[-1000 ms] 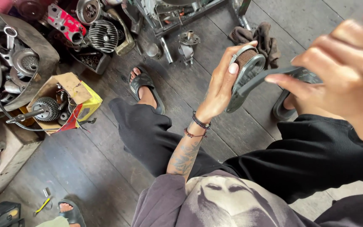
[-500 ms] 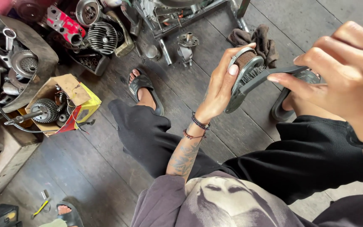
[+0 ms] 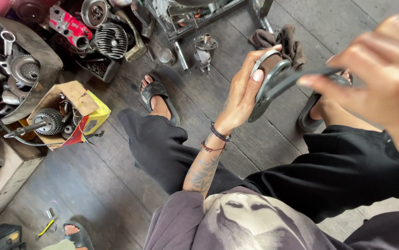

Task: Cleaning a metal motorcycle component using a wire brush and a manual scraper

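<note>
The left hand (image 3: 245, 88) still grips a curved metal brake shoe (image 3: 269, 88), fingers closed round its top edge, held above the plank floor (image 3: 116, 185) at about 1 o'clock. The right hand (image 3: 375, 78), blurred at 3 o'clock, has its fingers closed on a dark slim tool (image 3: 301, 78) whose tip now lies across the shoe, lower than half a second ago. A brown rag (image 3: 287, 41) lies behind at 12 o'clock
</note>
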